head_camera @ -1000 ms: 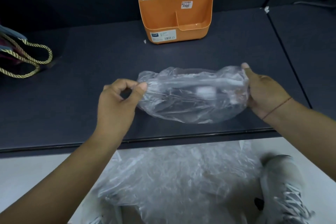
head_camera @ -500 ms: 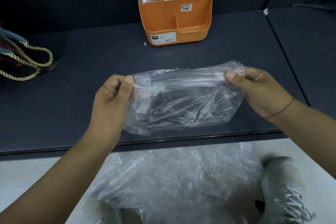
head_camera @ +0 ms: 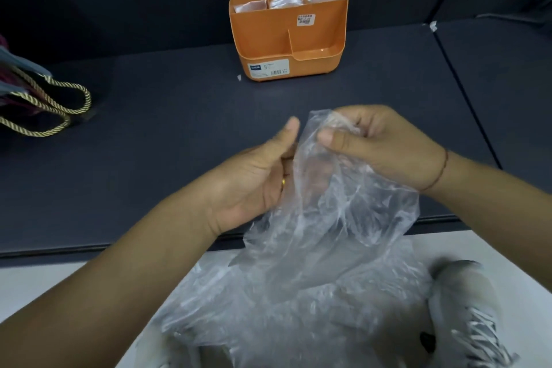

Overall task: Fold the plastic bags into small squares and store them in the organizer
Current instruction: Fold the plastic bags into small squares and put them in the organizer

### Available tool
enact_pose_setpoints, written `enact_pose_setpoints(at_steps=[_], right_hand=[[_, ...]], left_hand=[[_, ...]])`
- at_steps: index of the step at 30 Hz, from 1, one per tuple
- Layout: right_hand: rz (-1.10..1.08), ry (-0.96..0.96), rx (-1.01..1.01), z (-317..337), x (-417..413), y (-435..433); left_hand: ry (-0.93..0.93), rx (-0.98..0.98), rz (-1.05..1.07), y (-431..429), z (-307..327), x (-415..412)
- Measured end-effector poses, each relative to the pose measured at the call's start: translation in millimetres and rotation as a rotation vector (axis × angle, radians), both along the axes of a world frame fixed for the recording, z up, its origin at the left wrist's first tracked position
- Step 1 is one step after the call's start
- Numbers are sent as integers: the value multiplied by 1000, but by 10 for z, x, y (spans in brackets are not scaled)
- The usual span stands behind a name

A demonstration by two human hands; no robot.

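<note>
Your right hand (head_camera: 385,146) pinched the bunched top of the clear plastic bag (head_camera: 343,218) between thumb and curled fingers. The bag hung down from that grip, unfolded and crumpled, across the near edge of the dark table (head_camera: 179,128). Your left hand (head_camera: 254,176) sat just left of the grip against the bag's edge, thumb up. Its fingers went behind the film, so can't tell if it held anything. Orange organizer (head_camera: 286,36) stood well beyond the grip, with folded bags (head_camera: 286,0) in its three rear compartments. More clear plastic (head_camera: 283,317) lay below the grip.
</note>
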State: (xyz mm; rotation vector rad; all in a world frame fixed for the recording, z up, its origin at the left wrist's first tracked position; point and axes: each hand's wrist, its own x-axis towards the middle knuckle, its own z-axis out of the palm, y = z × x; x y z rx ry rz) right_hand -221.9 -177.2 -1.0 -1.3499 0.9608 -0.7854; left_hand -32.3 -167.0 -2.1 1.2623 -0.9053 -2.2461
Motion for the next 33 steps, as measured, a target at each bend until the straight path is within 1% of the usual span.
enact_pose_setpoints(at_steps=[4,6,9,11,12,14,17,20,22,23,25,28,30,33], right_hand=[[0,99,3,-17,42,-48],[24,139,15,-41,26,-66],[134,213,72,-71,-74,-66],[210,266,137,-67,-198,-58],[214,295,160,-64,-277,-58],[121,293,188,-70,-447,-82],[-174,185,225,-127,-719,-188],[-464,35,281,-259,-864,-297],[-543,30,375,-348,-861,-326],[-543,74,418,-372,-828,-310],[-468,136,456,-415,-774,-252],[-300,111,456,-389,-729,-159],[-232,115,414,-380,-726,-143],[-279,137,342,-434,-735,-155]], left_hand=[[42,41,147,-10,-49,-18],[75,57,187,-18,-95,55],[55,54,244,-19,-153,199],[33,62,323,-35,-174,329],[24,60,365,-49,-191,408],[7,38,431,-72,-229,563],[-53,6,491,-87,-316,699],[-117,-2,533,-92,-424,707],[-153,-2,548,-95,-497,701],[-164,0,554,-95,-521,703],[-173,-6,557,-92,-558,712],[-188,-16,552,-83,-588,734],[-196,3,550,-84,-603,752],[-179,43,566,-96,-612,782]])
